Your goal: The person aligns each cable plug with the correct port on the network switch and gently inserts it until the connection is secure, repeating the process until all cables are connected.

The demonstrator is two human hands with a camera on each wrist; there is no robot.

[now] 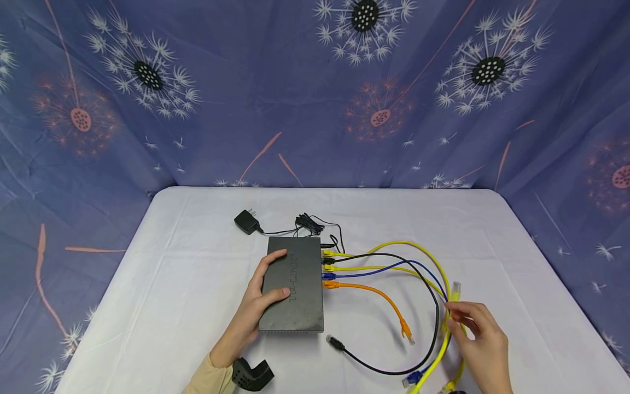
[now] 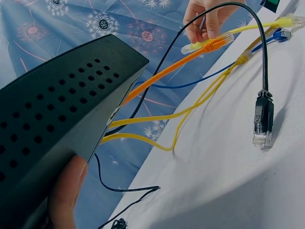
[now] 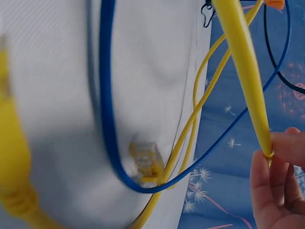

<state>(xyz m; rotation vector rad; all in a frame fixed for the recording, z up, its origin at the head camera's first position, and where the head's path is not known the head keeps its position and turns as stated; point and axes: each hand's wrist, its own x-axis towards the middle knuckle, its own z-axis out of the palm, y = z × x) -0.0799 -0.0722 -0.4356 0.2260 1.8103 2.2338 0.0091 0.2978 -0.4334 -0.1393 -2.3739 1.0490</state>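
A black TP-LINK network box (image 1: 302,268) lies at the middle of the table, with a row of cables in its right side. My left hand (image 1: 252,309) grips its left side, thumb and a finger across the top. At the right, my right hand (image 1: 481,340) pinches a yellow network cable (image 3: 245,69) between thumb and fingertips. A clear plug (image 1: 456,289) shows just above those fingers in the head view. Near that hand run a blue cable (image 1: 376,271) and a black cable (image 1: 437,320). The short orange cable (image 1: 381,295) ends in a loose plug.
Behind the box lie a black power adapter (image 1: 246,222) and its bundled cord (image 1: 309,223). The black plug (image 1: 336,343) and the blue plug (image 1: 412,378) lie on the white table (image 1: 162,273) towards the front. A patterned curtain (image 1: 275,98) hangs behind.
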